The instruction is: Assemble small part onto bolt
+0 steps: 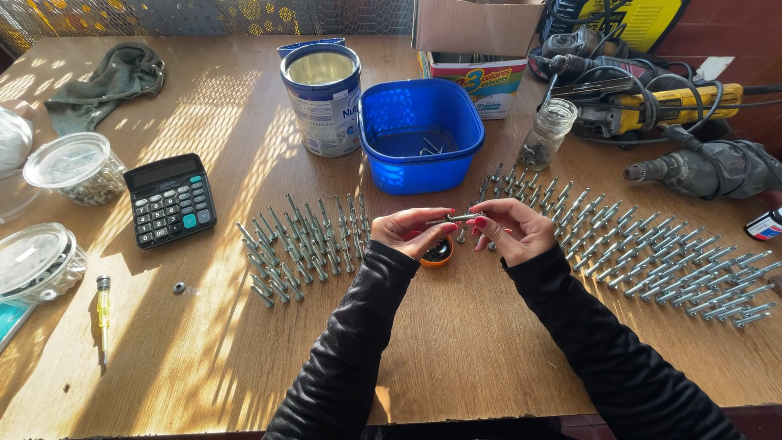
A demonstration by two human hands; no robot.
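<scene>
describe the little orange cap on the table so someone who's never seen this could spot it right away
Start at the blue plastic tub at the wooden table's middle, then come toward the hands. Under them lies a small round orange cap, the only orange thing among rows of grey bolts.

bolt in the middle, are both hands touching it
Touching. The head view shows the left hand and right hand each pinching an end of the bolt.

You hold a dull grey metal bolt (454,218) over a matt, grained wooden table (456,350). Left and right lie rows of similar metal bolts (303,240). Far: a glossy blue plastic tub (419,167), a shiny metal tin (323,106), a clear glass jar (547,132), a cardboard box (476,24), and grey cloth (106,81).
</scene>
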